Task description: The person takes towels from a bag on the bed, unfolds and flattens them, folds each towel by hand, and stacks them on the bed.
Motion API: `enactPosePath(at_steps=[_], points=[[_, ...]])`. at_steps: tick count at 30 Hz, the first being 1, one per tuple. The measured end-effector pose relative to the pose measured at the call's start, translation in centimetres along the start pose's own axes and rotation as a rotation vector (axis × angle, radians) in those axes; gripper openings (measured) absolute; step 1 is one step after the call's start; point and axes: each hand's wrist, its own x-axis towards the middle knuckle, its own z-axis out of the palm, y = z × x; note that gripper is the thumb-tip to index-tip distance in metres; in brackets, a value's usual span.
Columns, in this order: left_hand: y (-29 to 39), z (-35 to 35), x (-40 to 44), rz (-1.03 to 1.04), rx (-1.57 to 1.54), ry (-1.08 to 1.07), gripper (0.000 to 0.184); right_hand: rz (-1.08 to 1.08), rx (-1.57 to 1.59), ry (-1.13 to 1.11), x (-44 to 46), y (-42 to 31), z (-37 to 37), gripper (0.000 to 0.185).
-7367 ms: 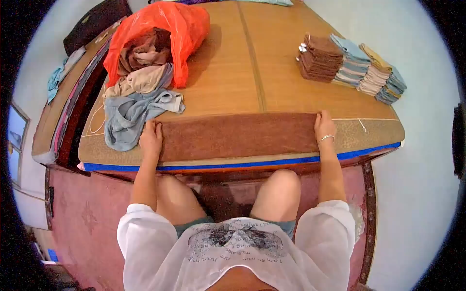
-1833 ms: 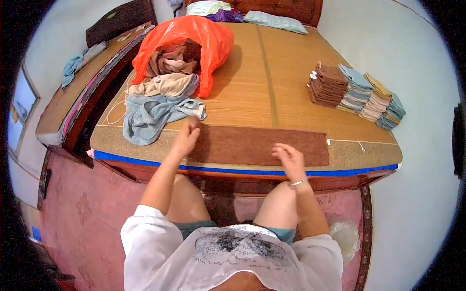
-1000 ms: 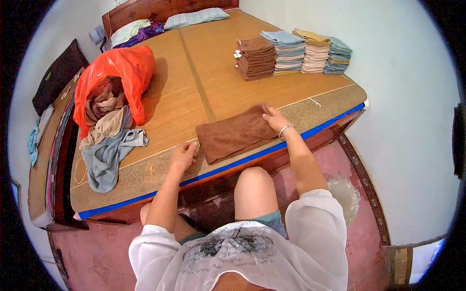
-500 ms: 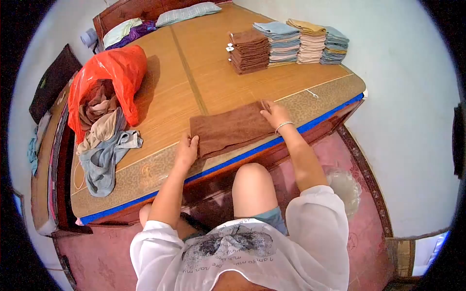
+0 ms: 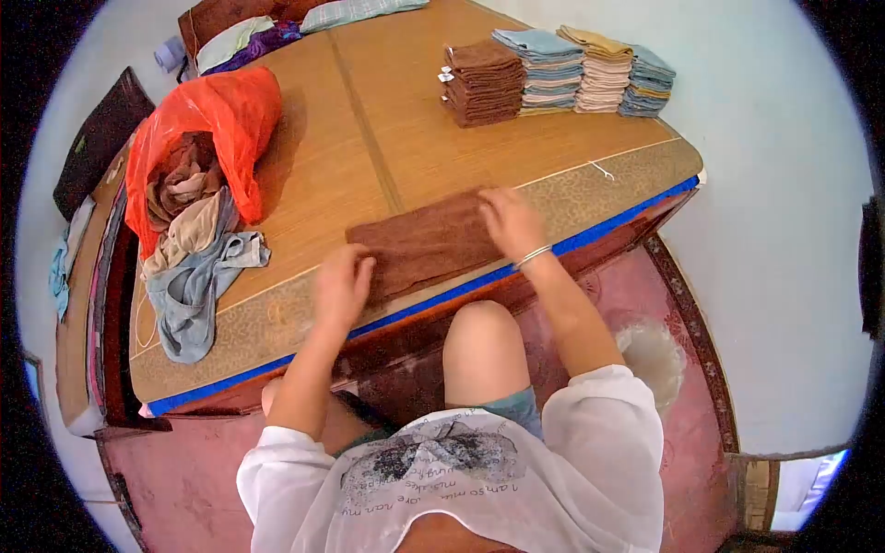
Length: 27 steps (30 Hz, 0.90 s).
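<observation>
A brown towel [image 5: 426, 241], folded into a long flat strip, lies on the mat near the bed's front edge. Beside its left end is my left hand [image 5: 339, 284], slightly blurred, with thumb and fingers apart and nothing held. My right hand [image 5: 514, 224] is over the towel's right end, its fingers stretched out and blurred; whether they touch the cloth is hard to tell. Farther back on the bed stands a stack of folded brown towels [image 5: 484, 85] with white tags showing on its left side.
More folded stacks stand beside the brown one: blue and pink [image 5: 551, 78], pink under yellow [image 5: 604, 78], and blue-grey [image 5: 648, 83]. On the left, a red plastic bag [image 5: 235, 115] spills crumpled cloths [image 5: 189, 300]. A white hook [image 5: 602, 170] lies near the right edge.
Both hands have loosened from the towel's ends. The left hand has drawn slightly left, and the right has shifted a little left. The towel lies slightly farther left in view.
</observation>
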Motion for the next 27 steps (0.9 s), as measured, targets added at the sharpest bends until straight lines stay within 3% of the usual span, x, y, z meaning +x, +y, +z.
enactPosePath(at_steps=[2, 6, 11, 23, 27], points=[[1.2, 1.0, 0.4, 0.398, 0.001, -0.021, 0.020, 0.005, 0.097, -0.146, -0.5, -1.3, 1.5, 0.026], [1.9, 2.2, -0.6, 0.368, 0.084, -0.170, 0.025, -0.073, -0.053, -0.322, -1.9, -0.6, 3.6, 0.045], [0.4, 1.6, -2.3, 0.433, 0.048, -0.132, 0.036, -0.046, -0.245, -0.538, -1.4, -0.3, 3.3, 0.066], [-1.5, -0.4, -3.5, 0.581, 0.070, -0.096, 0.020, 0.003, -0.123, -0.640, -1.0, 2.4, 3.2, 0.061], [0.7, -1.3, -1.7, 0.495, 0.047, -0.177, 0.018, -0.017, -0.170, -0.669, -0.9, 1.8, 2.7, 0.062]])
